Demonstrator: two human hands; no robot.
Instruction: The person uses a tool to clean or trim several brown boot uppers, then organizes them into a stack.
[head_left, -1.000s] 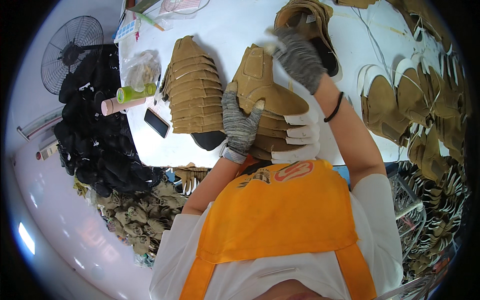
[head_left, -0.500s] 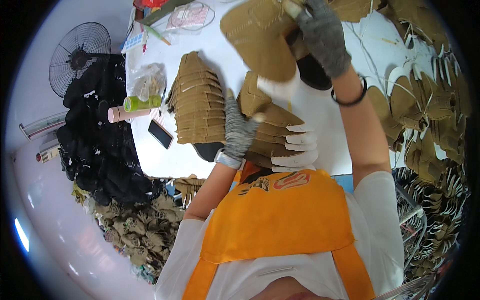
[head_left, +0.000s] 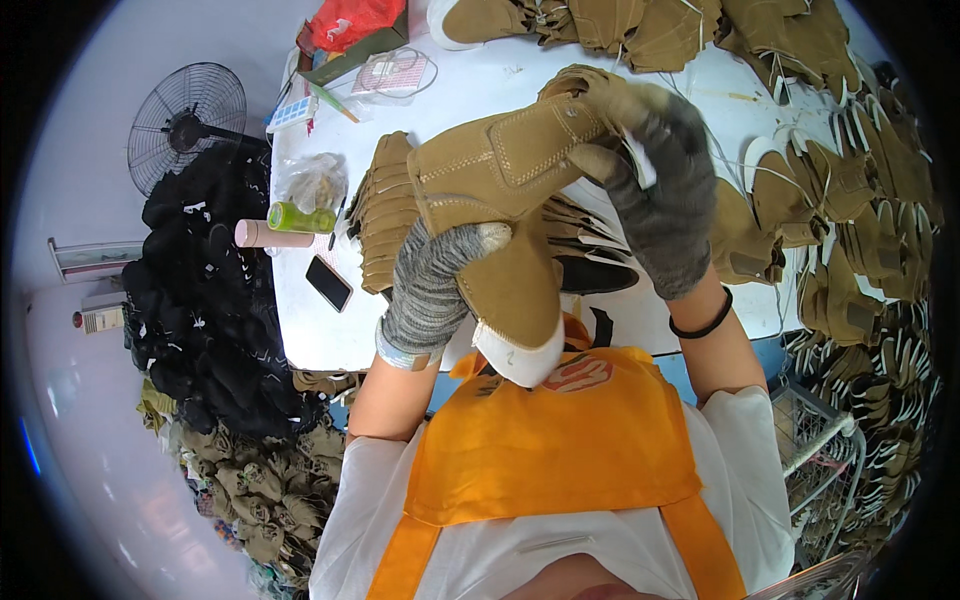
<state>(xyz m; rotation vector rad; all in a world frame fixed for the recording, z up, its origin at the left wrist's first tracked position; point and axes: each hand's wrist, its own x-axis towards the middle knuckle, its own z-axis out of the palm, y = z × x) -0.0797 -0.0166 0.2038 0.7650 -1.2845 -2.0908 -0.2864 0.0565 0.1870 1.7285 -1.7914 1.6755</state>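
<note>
A brown stitched boot upper [head_left: 500,165] with a white toe edge is held up over the table by both hands. My left hand [head_left: 430,285], in a grey striped glove, grips its lower part with the thumb across the front. My right hand [head_left: 660,180], in a darker grey glove with pale fingertips, is closed on its upper end. Behind the left hand stands a row of brown uppers [head_left: 385,195], partly hidden. More stacked pieces [head_left: 590,240] with white and black edges show beneath the held upper, between my hands.
A phone [head_left: 328,284], pink bottle [head_left: 270,235], green roll-shaped item [head_left: 300,218] and clear plastic bag [head_left: 312,182] lie on the white table [head_left: 310,335] at left. Bundles of brown uppers [head_left: 850,235] line the right and far sides. Black piles [head_left: 205,290] and a fan [head_left: 187,130] stand beyond the left edge.
The right hand has brought the upper down and nearer. My left hand has left the stacks, moved left and nearer, and taken hold of it too.
</note>
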